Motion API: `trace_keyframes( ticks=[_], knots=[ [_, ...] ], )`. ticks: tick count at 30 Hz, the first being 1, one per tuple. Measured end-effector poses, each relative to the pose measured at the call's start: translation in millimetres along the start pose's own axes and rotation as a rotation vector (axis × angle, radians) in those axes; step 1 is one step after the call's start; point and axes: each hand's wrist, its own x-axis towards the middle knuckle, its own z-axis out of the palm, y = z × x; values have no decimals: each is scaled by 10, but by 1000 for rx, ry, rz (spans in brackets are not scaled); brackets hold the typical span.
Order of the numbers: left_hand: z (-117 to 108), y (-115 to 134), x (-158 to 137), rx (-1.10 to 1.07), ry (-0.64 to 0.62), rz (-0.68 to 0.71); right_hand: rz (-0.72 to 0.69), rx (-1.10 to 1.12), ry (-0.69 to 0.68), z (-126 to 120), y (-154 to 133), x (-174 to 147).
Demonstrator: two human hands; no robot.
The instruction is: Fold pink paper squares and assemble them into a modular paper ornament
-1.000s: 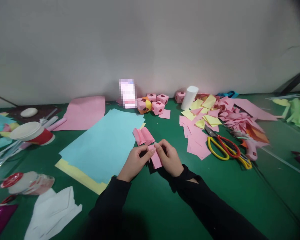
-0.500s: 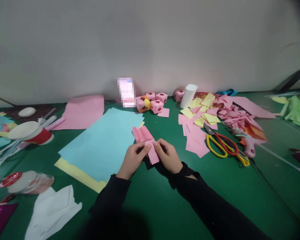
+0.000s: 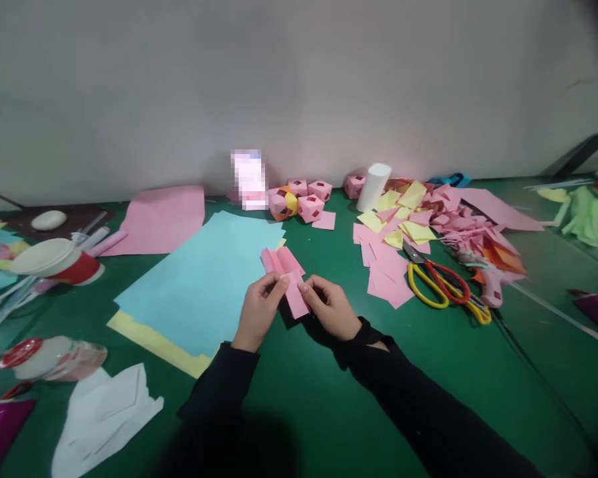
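Observation:
Between my hands is a small folded pink paper [image 3: 296,299], held a little above the green table. My left hand [image 3: 260,307] pinches its left edge between thumb and fingers. On the opposite edge, my right hand [image 3: 329,307] is closed in a similar pinch. Just beyond the fingertips lie more folded pink pieces [image 3: 290,259], close against the held one; whether they are joined to it I cannot tell. Blue paper sheets [image 3: 199,285] spread to the left of my left hand, over a yellow sheet [image 3: 154,342].
Red- and yellow-handled scissors [image 3: 441,279] and a pink glue gun [image 3: 491,285] lie right, by pink paper squares [image 3: 389,272]. Folded pink paper shapes [image 3: 309,208] and a white paper tube [image 3: 373,188] stand along the wall. A paper cup [image 3: 82,265] and bottle [image 3: 62,358] are left.
The pink paper has shifted slightly left and up within my fingers. My left thumb has moved back toward its left edge, showing more of the paper's face. The view has shifted slightly.

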Motion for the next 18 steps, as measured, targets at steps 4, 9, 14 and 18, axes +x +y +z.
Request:
trace_keyframes(
  ticks=[4,9,14,18],
  knots=[
    [10,17,-2,1,-23,4,-2,-41,-33,10,-24,-17],
    [20,7,4,-62,60,-50,-6,-48,-74,22,-36,-31],
    [26,13,-1,-116,138,-56,3,-31,-140,11,-40,-26],
    [39,14,-6,-106,142,-51,26,7,-149,4,-34,-22]
  ],
)
